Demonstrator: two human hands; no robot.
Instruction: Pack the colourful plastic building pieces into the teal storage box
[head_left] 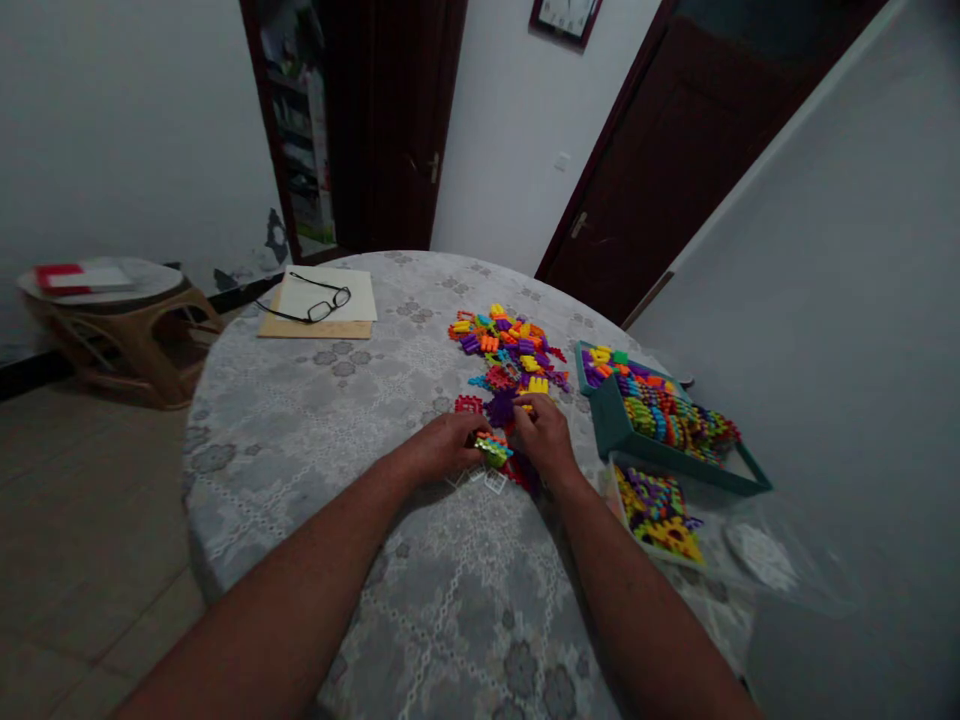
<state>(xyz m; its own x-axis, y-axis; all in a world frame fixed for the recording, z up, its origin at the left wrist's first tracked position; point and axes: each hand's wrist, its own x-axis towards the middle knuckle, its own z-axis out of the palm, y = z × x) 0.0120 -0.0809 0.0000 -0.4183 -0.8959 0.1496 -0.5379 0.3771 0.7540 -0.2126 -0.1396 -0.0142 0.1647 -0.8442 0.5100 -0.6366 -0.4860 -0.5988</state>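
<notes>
A short stack of interlocking toy blocks (493, 450), orange, blue and green, is gripped in my left hand (448, 446), its fingers closed around the far end. My right hand (546, 436) is closed at the near edge of the loose pile, finger and thumb pinched on a yellow toy block (537, 385). Purple pieces (501, 406) and a red square piece (469, 404) lie just beyond both hands. Partly hidden under the hands are red pieces (514, 470) and white square pieces (495, 482).
A loose pile of toy blocks (517, 340) spreads over the round table (300, 430). To the right stand a green box (611, 415) of joined blocks and a clear tub (621, 500) of pieces. Glasses (319, 311) rest on papers (356, 290) at the far left.
</notes>
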